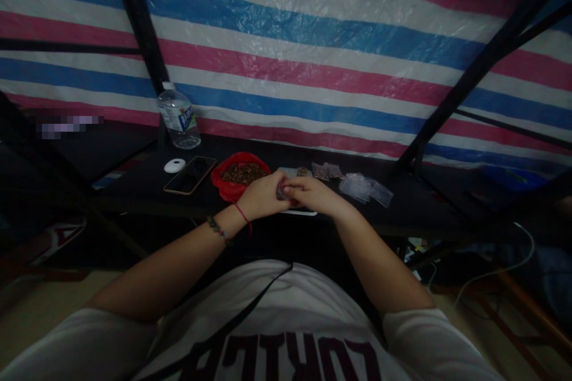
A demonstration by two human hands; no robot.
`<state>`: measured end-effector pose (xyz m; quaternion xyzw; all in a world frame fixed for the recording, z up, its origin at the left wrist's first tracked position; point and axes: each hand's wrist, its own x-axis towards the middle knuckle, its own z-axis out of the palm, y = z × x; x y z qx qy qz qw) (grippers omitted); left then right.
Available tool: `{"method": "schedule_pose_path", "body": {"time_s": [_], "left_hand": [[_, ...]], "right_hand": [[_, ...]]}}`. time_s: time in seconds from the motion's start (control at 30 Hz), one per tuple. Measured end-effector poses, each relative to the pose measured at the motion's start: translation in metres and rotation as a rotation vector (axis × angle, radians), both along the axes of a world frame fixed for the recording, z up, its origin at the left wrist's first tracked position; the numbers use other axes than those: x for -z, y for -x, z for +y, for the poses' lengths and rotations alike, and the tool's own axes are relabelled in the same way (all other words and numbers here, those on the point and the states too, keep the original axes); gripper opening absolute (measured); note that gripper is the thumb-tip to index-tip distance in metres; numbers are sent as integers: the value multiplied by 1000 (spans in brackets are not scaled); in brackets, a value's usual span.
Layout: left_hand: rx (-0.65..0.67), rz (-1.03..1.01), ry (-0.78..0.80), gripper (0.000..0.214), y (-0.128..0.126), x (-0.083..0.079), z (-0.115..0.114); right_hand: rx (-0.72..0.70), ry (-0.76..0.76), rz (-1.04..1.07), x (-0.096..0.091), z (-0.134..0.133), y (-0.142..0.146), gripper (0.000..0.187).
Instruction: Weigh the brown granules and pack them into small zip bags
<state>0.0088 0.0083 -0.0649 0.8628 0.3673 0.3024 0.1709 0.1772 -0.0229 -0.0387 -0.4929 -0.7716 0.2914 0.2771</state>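
My left hand [264, 195] and my right hand [313, 195] meet at the middle of the black table, both closed around a small clear plastic bag [281, 191]. Fingers cover most of the bag, so its contents are hard to make out. Under and behind my hands lies a flat pale device or tray [300, 212], its white front edge showing. A small clump of brown bits [302, 171] rests at its far side. Left of my hands sits an open red plastic bag [227, 190] full of brown dried pieces [243, 172].
Small filled clear bags [327, 171] and a spread of flat clear bags [364, 188] lie to the right. On the left are a phone [190, 175], a white oval case [174, 165] and a plastic bottle [181, 119]. Dark metal posts [138, 18] frame a striped sheet [286, 59].
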Motion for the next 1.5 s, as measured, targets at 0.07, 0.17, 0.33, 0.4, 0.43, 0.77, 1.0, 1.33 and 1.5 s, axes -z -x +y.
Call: {"method": "schedule_pose_path", "body": {"time_s": [0.07,0.17,0.33,0.4,0.43,0.77,1.0,1.33,1.5], "left_hand": [[12,39,-13,35,-3,-2,-9],[97,24,21,53,1,-6,-8],[380,-209,393,59,19,-4,24],[408,-307,538,45,23,-1,34],[400,-357,589,41,24,0,36],[314,-567,703,43,21,5,40],[155,-273,0,64,19,-9,22],[190,-215,188,54,2,10,10],[164,-513,533,52,1,20,24]], "right_hand": [[23,26,-60,1,-3,-1,19],[43,14,-35,-1,-4,-8,24],[35,45,258,-8,-2,-30,37],[49,53,324,-12,-2,-36,32],[63,42,343,-13,-2,-38,29],[89,7,272,-9,3,-44,44],[82,-161,47,-1,1,-31,38],[67,-223,53,10,10,-19,24],[392,-400,78,27,58,-52,35]]}}
